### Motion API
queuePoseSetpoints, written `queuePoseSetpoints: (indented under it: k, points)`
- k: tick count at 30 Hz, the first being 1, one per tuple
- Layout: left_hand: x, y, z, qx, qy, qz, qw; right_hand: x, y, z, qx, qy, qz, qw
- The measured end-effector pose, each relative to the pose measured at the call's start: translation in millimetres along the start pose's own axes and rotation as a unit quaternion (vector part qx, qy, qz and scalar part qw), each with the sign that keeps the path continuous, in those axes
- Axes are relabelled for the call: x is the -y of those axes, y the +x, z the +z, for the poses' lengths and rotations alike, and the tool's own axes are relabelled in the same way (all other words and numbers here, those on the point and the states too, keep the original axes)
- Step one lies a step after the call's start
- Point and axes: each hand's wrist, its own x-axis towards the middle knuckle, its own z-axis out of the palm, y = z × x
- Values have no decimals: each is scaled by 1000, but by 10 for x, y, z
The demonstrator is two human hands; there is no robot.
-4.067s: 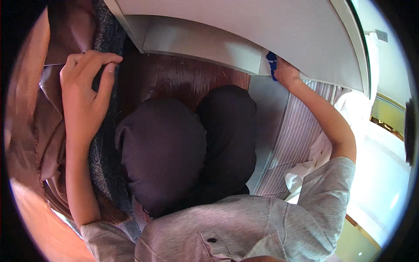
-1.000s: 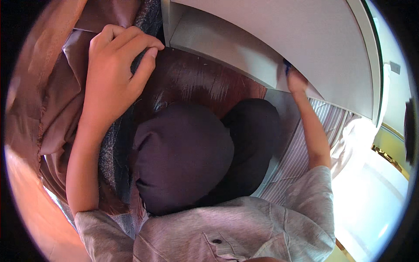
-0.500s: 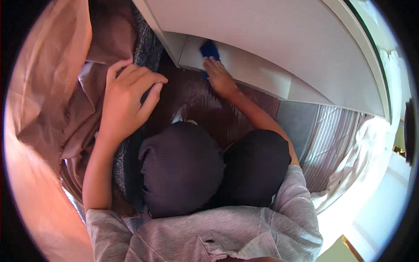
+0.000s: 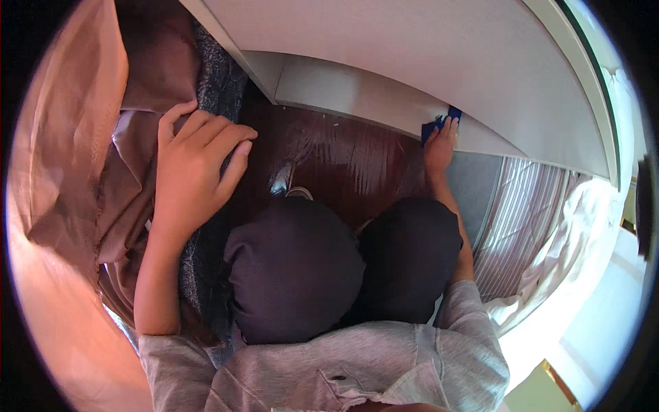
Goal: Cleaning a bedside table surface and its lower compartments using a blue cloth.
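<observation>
My right hand (image 4: 439, 148) reaches forward past my right knee and holds a dark blue cloth (image 4: 431, 129). It presses the cloth against the right part of the low white board (image 4: 357, 93) beneath the overhanging white panel. Part of the cloth is hidden behind my fingers. My left hand (image 4: 199, 161) is raised at the left beside a dark grey speckled furniture edge. Its fingers are loosely bent and apart, with nothing in them.
My dark-clothed knees (image 4: 295, 271) fill the middle, above a glossy dark red-brown floor (image 4: 336, 151). A large white panel (image 4: 425, 48) arches overhead. Brown fabric (image 4: 130, 172) hangs at the left. A striped cloth (image 4: 515, 220) and white curtain (image 4: 556, 254) are at the right.
My right hand has slid the blue cloth from the left part of the low white board to its right part. My left hand has barely moved.
</observation>
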Motion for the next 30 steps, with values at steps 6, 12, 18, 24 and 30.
queuePoseSetpoints:
  k: [6, 12, 18, 24, 30]
  points:
    - [43, -54, -56, 14, -1, -21, 1000, 1335, 67, 253, 107, 159, -124, 974]
    - [-24, 67, 4, 18, 7, -2, 1000, 2437, -22, 490, 124, 125, -333, 926]
    - [-1, 38, -55, 23, -20, -17, 999, 1738, -69, 381, 134, 146, -303, 932]
    - [22, 6, -30, 12, 9, -4, 1000, 287, -249, -208, 102, -37, -175, 979]
    - [9, 48, 8, 12, 11, 0, 1000, -41, -301, -184, 63, -118, -51, 990]
